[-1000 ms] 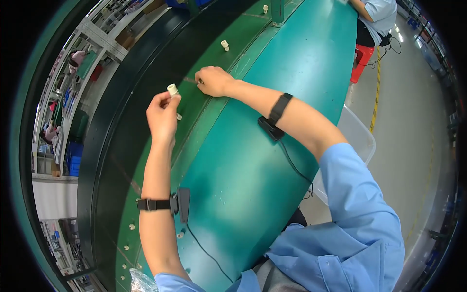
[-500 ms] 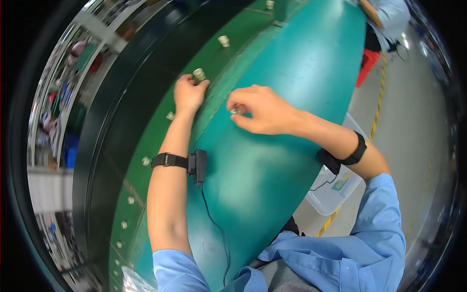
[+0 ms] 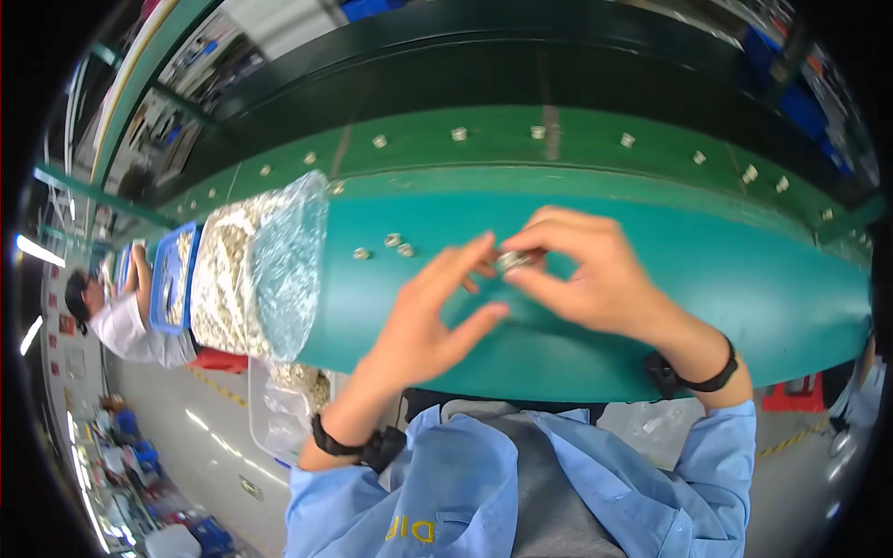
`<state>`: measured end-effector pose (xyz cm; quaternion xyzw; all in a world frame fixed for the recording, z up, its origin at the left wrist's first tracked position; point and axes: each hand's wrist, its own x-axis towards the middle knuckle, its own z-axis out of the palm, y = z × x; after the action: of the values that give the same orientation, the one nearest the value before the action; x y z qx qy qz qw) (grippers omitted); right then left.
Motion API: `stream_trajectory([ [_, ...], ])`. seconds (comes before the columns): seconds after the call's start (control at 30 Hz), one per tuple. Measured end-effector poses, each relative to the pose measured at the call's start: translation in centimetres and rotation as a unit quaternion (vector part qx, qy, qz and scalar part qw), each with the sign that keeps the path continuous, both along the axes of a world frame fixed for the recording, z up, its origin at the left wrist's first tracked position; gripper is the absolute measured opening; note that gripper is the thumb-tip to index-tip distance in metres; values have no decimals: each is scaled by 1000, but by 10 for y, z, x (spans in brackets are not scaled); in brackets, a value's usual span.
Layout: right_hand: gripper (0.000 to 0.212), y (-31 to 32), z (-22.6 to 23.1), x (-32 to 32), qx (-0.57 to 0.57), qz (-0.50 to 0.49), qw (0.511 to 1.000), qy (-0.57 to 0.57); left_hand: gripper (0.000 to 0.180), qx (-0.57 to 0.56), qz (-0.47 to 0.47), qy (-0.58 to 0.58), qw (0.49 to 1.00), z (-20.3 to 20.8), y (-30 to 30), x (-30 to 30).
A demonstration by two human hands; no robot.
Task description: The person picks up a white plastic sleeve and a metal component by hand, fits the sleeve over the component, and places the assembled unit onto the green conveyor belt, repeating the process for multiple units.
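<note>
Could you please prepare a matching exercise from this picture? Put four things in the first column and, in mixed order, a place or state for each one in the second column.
Column 1
1. right hand
2. large bag
3. blue tray
4. three loose parts

Column 2
A. just to the left of the large bag
B. lying close together on the teal tabletop, to the right of the large bag
C. pinching a small part between thumb and fingers
D. transparent, with many small pale pieces inside

Right pairs: 1-C, 2-D, 3-A, 4-B
</note>
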<state>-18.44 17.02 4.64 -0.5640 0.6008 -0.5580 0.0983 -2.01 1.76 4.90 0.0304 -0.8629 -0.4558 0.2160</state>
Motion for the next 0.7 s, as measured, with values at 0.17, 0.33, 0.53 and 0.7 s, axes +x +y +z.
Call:
stream_trajectory([
  [0.17,14,-132,6,106,55,127,990,-21,45,-144,243,111,953,-53,-60,122],
  [0.33,21,-269,-46,173,128,173,974,69,34,63,378,160,910,-99,-107,218],
  [0.53,22,-401,-120,223,77,126,956,252,29,136,457,232,848,-129,-114,264],
  [0.7,23,-427,-129,249,35,152,947,280,26,136,480,232,835,-134,-117,268],
])
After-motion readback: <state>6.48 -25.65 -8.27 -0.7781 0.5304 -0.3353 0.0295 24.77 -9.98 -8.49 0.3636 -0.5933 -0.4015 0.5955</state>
